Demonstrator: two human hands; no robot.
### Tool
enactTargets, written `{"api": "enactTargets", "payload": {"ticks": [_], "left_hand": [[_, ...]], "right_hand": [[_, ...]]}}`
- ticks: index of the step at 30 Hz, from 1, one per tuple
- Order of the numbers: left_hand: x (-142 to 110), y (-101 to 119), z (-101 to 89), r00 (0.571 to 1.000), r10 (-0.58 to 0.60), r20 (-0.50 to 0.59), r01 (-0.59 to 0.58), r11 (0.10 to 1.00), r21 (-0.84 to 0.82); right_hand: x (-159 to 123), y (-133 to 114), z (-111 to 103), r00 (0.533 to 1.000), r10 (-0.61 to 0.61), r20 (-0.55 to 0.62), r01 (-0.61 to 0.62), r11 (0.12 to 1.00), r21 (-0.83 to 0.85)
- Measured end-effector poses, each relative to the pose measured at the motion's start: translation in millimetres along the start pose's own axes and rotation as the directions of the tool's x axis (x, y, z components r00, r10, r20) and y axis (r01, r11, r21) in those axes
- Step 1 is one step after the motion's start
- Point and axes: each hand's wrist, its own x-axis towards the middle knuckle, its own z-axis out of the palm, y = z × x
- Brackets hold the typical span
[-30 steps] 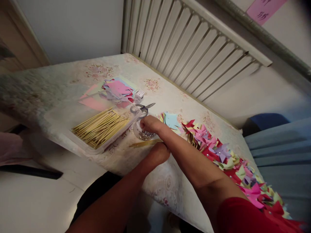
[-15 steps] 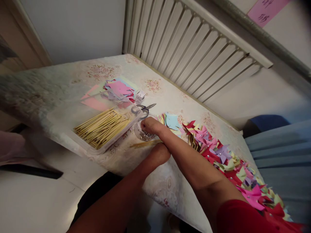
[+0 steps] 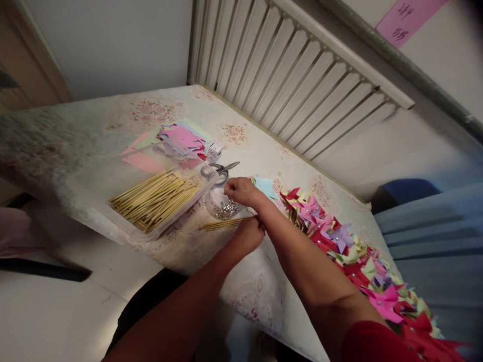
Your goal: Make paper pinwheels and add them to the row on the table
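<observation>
My right hand (image 3: 241, 191) is raised just over a clear round bowl (image 3: 212, 205) holding a pile of small silvery thumbtacks (image 3: 227, 210). Thumb and fingertips are pinched together, and a tiny thumbtack shows at their tips. Below it, my left hand (image 3: 251, 234) is closed in a loose fist near my right forearm; what it grips is hidden. Several thin wooden sticks (image 3: 219, 224) lie on the table, their right ends running close to my left hand. Cut light-blue paper pieces (image 3: 267, 188) sit behind my right wrist.
A clear plastic box (image 3: 177, 221) full of wooden sticks (image 3: 154, 198) stands at left. Beyond it are scissors (image 3: 226, 171), a small white box (image 3: 215, 150) and coloured paper (image 3: 183, 138). Finished paper pinwheels (image 3: 339, 239) line the right side. A radiator (image 3: 294, 85) borders the flowered tablecloth (image 3: 260, 291).
My right hand has lifted out of the bowl, a little up and to the right, uncovering more thumbtacks. My left hand has turned slightly, still closed. The view has shifted a little.
</observation>
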Motion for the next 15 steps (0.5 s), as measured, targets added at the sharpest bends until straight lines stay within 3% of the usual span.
{"api": "enactTargets", "payload": {"ticks": [3,5,11,15], "left_hand": [[0,5,0.8,0.996,-0.048,0.078,0.044,0.998,0.050],[-2,9,0.6,0.995,-0.071,0.070,0.072,0.997,-0.017],[-4,20,-0.2,0.999,-0.018,0.045,0.029,0.963,-0.268],[-3,25,2.7,0.999,0.041,0.003,-0.036,0.917,-0.397]], "right_hand": [[-22,2,-14,0.996,0.074,-0.042,-0.059,0.960,0.275],[-38,7,-22,0.991,0.118,-0.065,-0.080,0.903,0.423],[-87,28,-33,0.936,0.294,-0.195,-0.126,0.794,0.594],[-113,37,-26,0.891,0.394,-0.224,-0.079,0.623,0.778]]}}
